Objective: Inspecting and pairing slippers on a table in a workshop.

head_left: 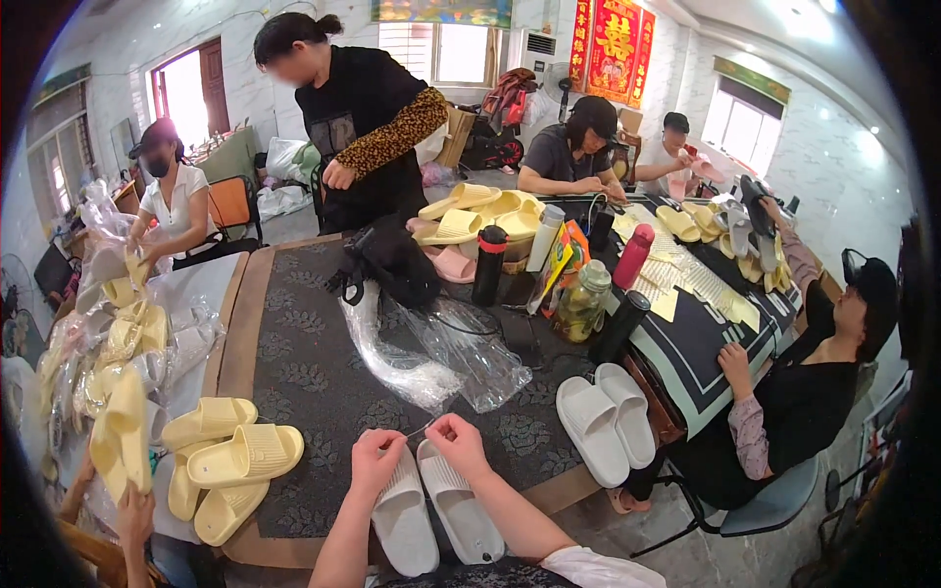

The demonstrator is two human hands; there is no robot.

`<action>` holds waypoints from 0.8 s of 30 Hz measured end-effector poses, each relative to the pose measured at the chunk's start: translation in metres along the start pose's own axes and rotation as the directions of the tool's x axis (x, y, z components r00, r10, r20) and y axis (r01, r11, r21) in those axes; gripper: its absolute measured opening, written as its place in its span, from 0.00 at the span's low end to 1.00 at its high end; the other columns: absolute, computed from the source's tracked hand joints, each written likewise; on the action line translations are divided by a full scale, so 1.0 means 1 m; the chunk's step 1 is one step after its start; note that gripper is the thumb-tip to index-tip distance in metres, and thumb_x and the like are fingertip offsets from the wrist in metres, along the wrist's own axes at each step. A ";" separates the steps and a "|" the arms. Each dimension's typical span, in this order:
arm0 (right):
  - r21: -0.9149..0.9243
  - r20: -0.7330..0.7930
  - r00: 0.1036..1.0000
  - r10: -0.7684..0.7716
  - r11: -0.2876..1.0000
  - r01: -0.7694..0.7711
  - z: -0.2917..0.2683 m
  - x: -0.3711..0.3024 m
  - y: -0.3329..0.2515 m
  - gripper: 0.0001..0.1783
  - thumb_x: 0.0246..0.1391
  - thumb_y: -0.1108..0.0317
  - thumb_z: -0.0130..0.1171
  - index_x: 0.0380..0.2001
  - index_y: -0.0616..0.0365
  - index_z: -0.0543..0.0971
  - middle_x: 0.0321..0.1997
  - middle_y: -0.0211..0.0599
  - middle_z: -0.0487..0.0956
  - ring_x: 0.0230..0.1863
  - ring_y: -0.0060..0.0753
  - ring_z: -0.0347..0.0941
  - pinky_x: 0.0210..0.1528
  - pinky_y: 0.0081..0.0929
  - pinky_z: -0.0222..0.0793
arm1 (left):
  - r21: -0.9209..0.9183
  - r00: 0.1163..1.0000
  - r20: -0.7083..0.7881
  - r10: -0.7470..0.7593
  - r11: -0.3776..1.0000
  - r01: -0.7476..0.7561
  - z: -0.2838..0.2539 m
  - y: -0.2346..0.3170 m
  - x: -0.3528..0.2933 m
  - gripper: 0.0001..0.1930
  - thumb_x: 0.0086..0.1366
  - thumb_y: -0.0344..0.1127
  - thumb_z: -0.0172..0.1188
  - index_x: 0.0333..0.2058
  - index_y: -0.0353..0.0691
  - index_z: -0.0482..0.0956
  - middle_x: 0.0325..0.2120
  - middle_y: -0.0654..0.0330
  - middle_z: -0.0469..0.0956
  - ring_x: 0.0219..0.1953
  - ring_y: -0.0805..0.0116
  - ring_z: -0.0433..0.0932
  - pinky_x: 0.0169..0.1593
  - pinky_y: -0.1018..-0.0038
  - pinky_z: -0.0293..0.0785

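Side by side at the near edge of the table lie two light grey slide slippers, the left slipper (404, 524) and the right slipper (468, 514). Over their toe ends, my left hand (377, 459) and my right hand (457, 448) are both closed in a pinch. A thin cord (418, 428) runs between my fingertips; its exact kind is too small to tell. My hands partly cover the slippers' straps. A second grey pair (593, 423) sits to the right, and several yellow slippers (245, 456) are stacked on the left.
Crumpled clear plastic bags (431, 363) and a black bag (392, 263) lie ahead on the dark patterned cloth (304, 343). Bottles and a glass jar (583, 302) stand beyond, near a yellow slipper pile (480, 214). Several people work around the table; another person's hands hold yellow slippers (123, 431) at left.
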State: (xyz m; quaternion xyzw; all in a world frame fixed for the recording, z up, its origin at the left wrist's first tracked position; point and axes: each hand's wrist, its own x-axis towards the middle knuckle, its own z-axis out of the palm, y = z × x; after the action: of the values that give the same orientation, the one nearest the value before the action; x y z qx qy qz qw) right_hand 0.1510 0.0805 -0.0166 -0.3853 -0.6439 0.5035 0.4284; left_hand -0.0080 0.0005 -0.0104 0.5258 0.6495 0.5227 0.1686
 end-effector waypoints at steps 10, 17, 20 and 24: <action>-0.009 0.027 1.000 0.015 1.000 -0.015 0.001 0.000 0.006 0.08 0.51 0.67 0.65 0.29 0.59 0.78 0.24 0.22 0.76 0.24 0.12 0.66 0.27 0.16 0.64 | -0.015 1.000 -0.002 0.004 1.000 -0.004 0.000 -0.001 -0.001 0.06 0.55 0.33 0.65 0.31 0.39 0.83 0.25 0.57 0.81 0.31 0.63 0.79 0.37 0.68 0.74; -0.039 0.066 0.998 0.009 0.999 -0.006 0.002 -0.001 0.006 0.06 0.51 0.69 0.65 0.28 0.58 0.78 0.24 0.22 0.75 0.25 0.11 0.66 0.28 0.15 0.64 | 0.062 0.995 0.068 0.077 0.995 -0.081 0.000 0.002 0.000 0.05 0.55 0.33 0.64 0.30 0.39 0.83 0.25 0.58 0.80 0.30 0.63 0.79 0.36 0.69 0.73; 0.061 -0.006 0.999 0.034 0.998 -0.034 0.001 0.002 0.009 0.07 0.51 0.67 0.64 0.28 0.59 0.78 0.24 0.24 0.77 0.25 0.14 0.68 0.29 0.16 0.66 | 0.032 1.000 -0.012 0.023 0.999 -0.023 -0.003 0.003 -0.001 0.06 0.55 0.33 0.64 0.30 0.39 0.83 0.24 0.58 0.80 0.30 0.63 0.78 0.36 0.70 0.73; -0.011 -0.025 0.999 0.029 1.000 -0.029 0.000 0.001 0.002 0.06 0.52 0.70 0.65 0.27 0.58 0.78 0.23 0.20 0.74 0.24 0.10 0.65 0.27 0.13 0.62 | 0.009 0.999 -0.042 -0.013 1.000 0.013 0.000 0.001 -0.001 0.06 0.55 0.34 0.64 0.30 0.39 0.83 0.24 0.58 0.80 0.29 0.64 0.77 0.36 0.70 0.73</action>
State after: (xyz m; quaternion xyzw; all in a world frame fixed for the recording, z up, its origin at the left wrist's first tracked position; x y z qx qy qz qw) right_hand 0.1506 0.0818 -0.0181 -0.4033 -0.6356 0.5012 0.4268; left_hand -0.0073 -0.0005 -0.0096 0.5110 0.6588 0.5296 0.1558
